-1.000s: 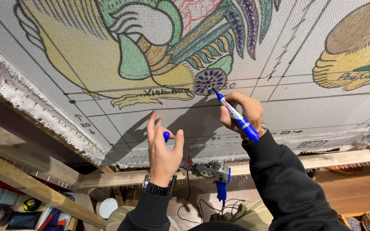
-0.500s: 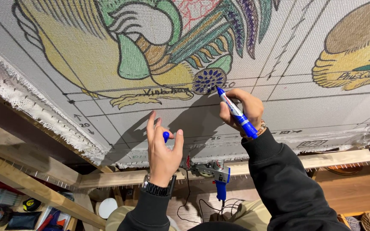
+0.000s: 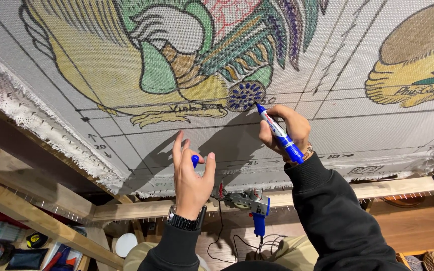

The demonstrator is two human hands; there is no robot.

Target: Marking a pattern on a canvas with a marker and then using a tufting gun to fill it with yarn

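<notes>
**Marker tip at the blue flower, cap waiting in the other hand**

The right hand (image 3: pixel 282 131) is closed around a blue marker (image 3: pixel 279 133), fingers wrapped on the barrel, its tip just at the edge of the round blue flower (image 3: pixel 246 95) drawn on the stretched canvas (image 3: pixel 126 135). The left hand (image 3: pixel 191 173) stands mostly open, fingers raised and spread against the cloth, with the small blue cap (image 3: pixel 195 160) pinched between thumb and forefinger.

From where I stand, the risk is a stray mark: the cloth is a loose weave held on a wooden frame (image 3: pixel 388 188), and if it gives under the tip, the ink could skid over the flower's outline or bleed into the yellow claw (image 3: pixel 161 117) beside it. The cap looks lightly held; a slack pinch might drop it among the things below. A blue-handled tool (image 3: pixel 254 211) rests on the frame rail under the hands, its cord hanging near the sleeve, where it could snag.
</notes>
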